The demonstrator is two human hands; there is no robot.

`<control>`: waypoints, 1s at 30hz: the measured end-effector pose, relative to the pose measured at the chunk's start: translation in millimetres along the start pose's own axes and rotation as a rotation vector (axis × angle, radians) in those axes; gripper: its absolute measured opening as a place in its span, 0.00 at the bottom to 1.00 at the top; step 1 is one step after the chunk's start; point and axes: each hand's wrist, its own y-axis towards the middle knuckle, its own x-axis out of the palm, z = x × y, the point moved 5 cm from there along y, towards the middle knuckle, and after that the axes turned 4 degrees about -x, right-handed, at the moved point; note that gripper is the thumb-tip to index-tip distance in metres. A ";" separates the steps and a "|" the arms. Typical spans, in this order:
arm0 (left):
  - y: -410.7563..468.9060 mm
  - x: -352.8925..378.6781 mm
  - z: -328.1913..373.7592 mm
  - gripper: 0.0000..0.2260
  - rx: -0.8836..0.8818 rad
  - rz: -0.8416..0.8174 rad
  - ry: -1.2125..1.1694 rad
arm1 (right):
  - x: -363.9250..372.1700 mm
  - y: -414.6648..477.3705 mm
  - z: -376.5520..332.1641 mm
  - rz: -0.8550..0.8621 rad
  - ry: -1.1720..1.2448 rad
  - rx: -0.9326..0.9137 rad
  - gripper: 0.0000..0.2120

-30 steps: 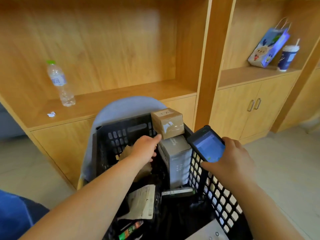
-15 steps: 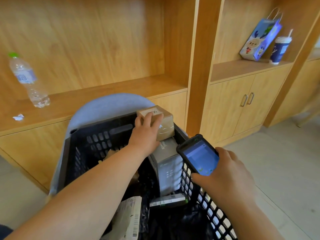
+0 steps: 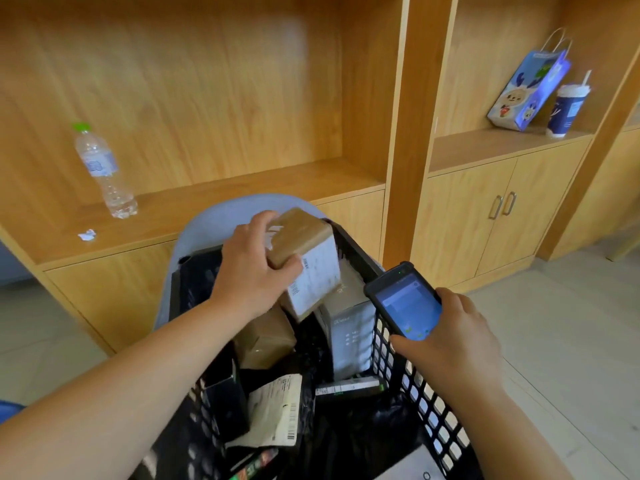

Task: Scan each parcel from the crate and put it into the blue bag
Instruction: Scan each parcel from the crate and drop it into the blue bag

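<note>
A black slotted crate sits on a pale blue chair in front of me, holding several parcels. My left hand grips a small brown cardboard box, lifted and tilted above the crate so its white label faces me. My right hand holds a black handheld scanner with a lit blue screen over the crate's right rim. Inside the crate lie a grey box, another brown box and a black bag with a white label. A sliver of blue shows at the lower left edge.
Wooden shelving stands behind the crate. A water bottle and a paper scrap are on the left shelf. A blue gift bag and a cup with a straw stand on the right shelf above cabinet doors. Tiled floor lies to the right.
My left hand reached to the small brown box atop the grey box, took hold of it and lifted and tilted it. The scanner hand stayed by the crate's right rim.
</note>
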 end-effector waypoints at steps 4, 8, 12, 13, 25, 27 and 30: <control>-37.9 -31.1 -17.3 0.12 -0.174 0.049 -0.194 | -9.9 -20.5 -3.3 -0.005 0.050 0.000 0.31; -83.2 -60.6 -26.5 0.08 -0.284 0.080 -0.286 | -17.8 -49.3 -9.8 -0.032 0.089 -0.022 0.33; -133.2 -91.4 -42.8 0.07 -0.430 0.115 -0.443 | -23.8 -80.3 -19.7 -0.067 0.109 -0.061 0.37; -145.7 -99.6 -45.9 0.08 -0.460 0.135 -0.473 | -24.5 -87.5 -22.9 -0.079 0.120 -0.073 0.38; -241.1 -134.5 -74.3 0.26 -0.738 -0.076 -0.645 | -33.1 -153.6 -67.4 -0.135 0.103 -0.200 0.44; -247.9 -139.2 -75.4 0.32 -0.721 -0.090 -0.617 | -38.2 -161.5 -75.1 -0.126 0.104 -0.233 0.42; -259.5 -147.8 -79.4 0.27 -0.701 -0.022 -0.656 | -44.1 -172.5 -87.8 -0.129 0.105 -0.288 0.42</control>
